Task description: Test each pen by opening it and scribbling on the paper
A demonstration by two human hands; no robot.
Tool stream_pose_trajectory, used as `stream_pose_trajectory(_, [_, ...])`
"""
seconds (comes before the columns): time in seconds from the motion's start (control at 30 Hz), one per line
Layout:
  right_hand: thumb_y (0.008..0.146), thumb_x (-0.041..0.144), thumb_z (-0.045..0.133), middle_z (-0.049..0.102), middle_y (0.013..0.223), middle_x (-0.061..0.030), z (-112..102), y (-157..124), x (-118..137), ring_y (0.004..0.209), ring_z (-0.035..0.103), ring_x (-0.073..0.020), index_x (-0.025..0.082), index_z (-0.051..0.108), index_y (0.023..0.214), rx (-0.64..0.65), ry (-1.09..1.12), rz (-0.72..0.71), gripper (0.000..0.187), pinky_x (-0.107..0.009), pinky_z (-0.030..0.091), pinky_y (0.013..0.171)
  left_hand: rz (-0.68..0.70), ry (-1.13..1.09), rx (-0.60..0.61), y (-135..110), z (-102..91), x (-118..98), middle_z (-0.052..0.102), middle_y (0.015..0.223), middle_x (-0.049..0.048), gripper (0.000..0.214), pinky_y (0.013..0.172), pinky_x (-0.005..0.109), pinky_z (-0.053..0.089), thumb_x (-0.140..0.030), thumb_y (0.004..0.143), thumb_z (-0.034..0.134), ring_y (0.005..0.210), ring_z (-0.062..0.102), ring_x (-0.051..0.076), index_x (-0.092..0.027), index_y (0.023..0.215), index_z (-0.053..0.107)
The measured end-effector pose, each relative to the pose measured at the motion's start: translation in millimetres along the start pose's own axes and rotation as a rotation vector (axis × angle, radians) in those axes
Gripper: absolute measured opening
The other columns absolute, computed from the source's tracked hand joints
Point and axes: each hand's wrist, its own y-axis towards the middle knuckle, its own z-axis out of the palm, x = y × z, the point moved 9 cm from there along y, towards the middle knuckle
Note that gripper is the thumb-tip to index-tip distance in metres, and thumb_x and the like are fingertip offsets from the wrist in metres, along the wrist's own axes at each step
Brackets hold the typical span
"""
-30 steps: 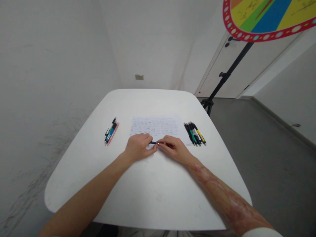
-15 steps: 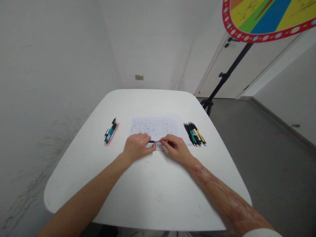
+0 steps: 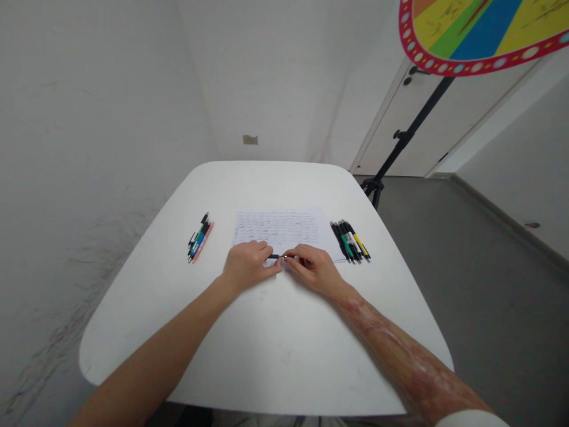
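Observation:
My left hand [image 3: 249, 265] and my right hand [image 3: 313, 268] meet at the near edge of a sheet of handwritten paper [image 3: 278, 228]. Between their fingertips, a thin dark blue pen [image 3: 276, 256] lies level, with a small metal part near my right fingers. Much of the pen is hidden by my fingers. Left of the paper lies a bundle of pens [image 3: 200, 237] with a pink one along its side. A second bundle of black, green and yellow pens [image 3: 349, 242] lies to the right, closer to my right hand.
The paper and pens lie on a white rounded table [image 3: 267, 350], with grey floor to its right. A colourful wheel [image 3: 475, 29] on a black tripod stand [image 3: 400, 139] stands at the upper right, before a white door [image 3: 400, 130].
My hands have drawn slightly closer together around the pen than half a second ago. The paper and both pen bundles have not visibly moved.

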Motion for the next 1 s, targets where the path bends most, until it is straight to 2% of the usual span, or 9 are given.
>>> stream_pose_trajectory(0.17, [0.106,0.033,0.066,0.074,0.086,-0.0026,-15,-2,-7,0.067,0.058,-0.0161,0.023,0.075,0.105,-0.1,-0.083,0.037,0.013,-0.033,0.045,0.067,-0.045,0.011,-0.029,0,-2.9,8,0.07,0.073,0.0039,0.035,0.061,0.034,0.04,-0.045,0.1,0.066,0.069,0.063,0.02,-0.022,0.074,0.067])
stream_pose_trajectory(0.27, [0.103,0.028,0.064,0.072,0.084,-0.0032,-27,-2,-14,0.067,0.057,-0.0171,0.022,0.069,0.097,-0.119,-0.226,0.073,0.009,-0.034,0.042,0.066,-0.06,0.011,-0.041,0,-3.5,11,0.071,0.074,0.0042,0.033,0.061,0.033,0.04,-0.043,0.099,0.066,0.07,0.064,0.019,-0.022,0.074,0.067])
stream_pose_trajectory(0.4, [0.104,0.028,0.06,0.066,0.079,-0.0073,-30,2,-16,0.075,0.056,-0.0217,0.023,0.057,0.077,-0.056,-0.501,0.03,0.028,-0.037,0.036,0.068,-0.063,0.019,-0.044,1,-3.3,10,0.072,0.073,0.0046,0.034,0.06,0.033,0.039,-0.043,0.099,0.066,0.07,0.065,0.019,-0.022,0.073,0.065])
stream_pose_trajectory(0.5, [0.104,0.029,0.062,0.064,0.076,-0.0082,-26,5,-18,0.074,0.054,-0.0227,0.023,0.056,0.072,-0.013,-0.583,0.016,0.033,-0.039,0.035,0.07,-0.066,0.017,-0.045,1,-3.7,10,0.072,0.074,0.0048,0.034,0.061,0.034,0.039,-0.043,0.1,0.065,0.07,0.065,0.02,-0.022,0.073,0.065])
stream_pose_trajectory(0.73, [0.101,0.037,0.072,0.062,0.076,-0.0058,-22,6,-19,0.071,0.052,-0.0213,0.024,0.054,0.07,-0.002,-0.527,0.041,0.038,-0.038,0.035,0.07,-0.063,-0.003,-0.044,2,-5.1,8,0.07,0.074,0.0051,0.034,0.062,0.033,0.041,-0.042,0.1,0.066,0.071,0.064,0.02,-0.021,0.073,0.066])
stream_pose_trajectory(0.9, [0.103,0.033,0.068,0.069,0.089,-0.0069,-34,3,3,0.081,0.06,-0.0236,0.022,0.065,0.095,-0.121,-0.344,-0.085,0.014,-0.039,0.043,0.076,-0.044,-0.011,-0.042,2,-5.6,6,0.071,0.075,0.0051,0.034,0.063,0.034,0.041,-0.043,0.1,0.066,0.071,0.065,0.02,-0.021,0.074,0.066])
stream_pose_trajectory(1.0, [0.108,0.032,0.065,0.072,0.093,-0.0062,-28,0,13,0.084,0.064,-0.0232,0.023,0.069,0.108,-0.084,-0.224,-0.156,0.01,-0.04,0.047,0.081,-0.013,-0.029,-0.038,1,-4.3,2,0.071,0.075,0.005,0.035,0.063,0.033,0.04,-0.044,0.101,0.066,0.07,0.065,0.02,-0.021,0.076,0.067])
